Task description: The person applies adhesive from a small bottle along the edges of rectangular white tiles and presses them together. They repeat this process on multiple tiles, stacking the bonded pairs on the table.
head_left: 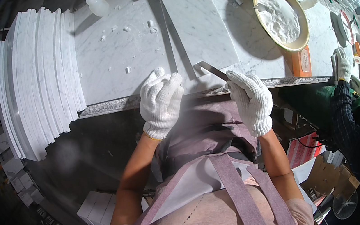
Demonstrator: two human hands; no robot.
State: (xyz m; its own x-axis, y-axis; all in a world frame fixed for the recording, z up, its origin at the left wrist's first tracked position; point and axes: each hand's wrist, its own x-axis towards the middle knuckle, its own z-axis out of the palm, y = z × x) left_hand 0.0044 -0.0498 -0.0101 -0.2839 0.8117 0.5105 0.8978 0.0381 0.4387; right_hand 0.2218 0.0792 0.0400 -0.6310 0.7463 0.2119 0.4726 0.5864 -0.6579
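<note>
1. Two hands at the table's (pixel 98 80) near edge. Right hand (pixel 251 101): grip closed around a flat metal blade (pixel 214 71). Left hand (pixel 160 99): fingers curled in; I cannot tell whether it holds anything.
2. Marble slab (pixel 197 19) lies mid-table, running near to far. Blade tip appears at its near left corner; I cannot confirm contact.
3. Done, by my reading: slab laid out, blade in hand. I see no white coating on the slab's face.
4. Remaining: I judge the near end unfinished. Bowl (pixel 304 23) on the right holds ample white paste or powder (pixel 283 19).
5. Stacked slabs (pixel 41 76) at left: finished or waiting, cannot tell. White crumbs (pixel 126 29) lie between stack and slab.
</note>
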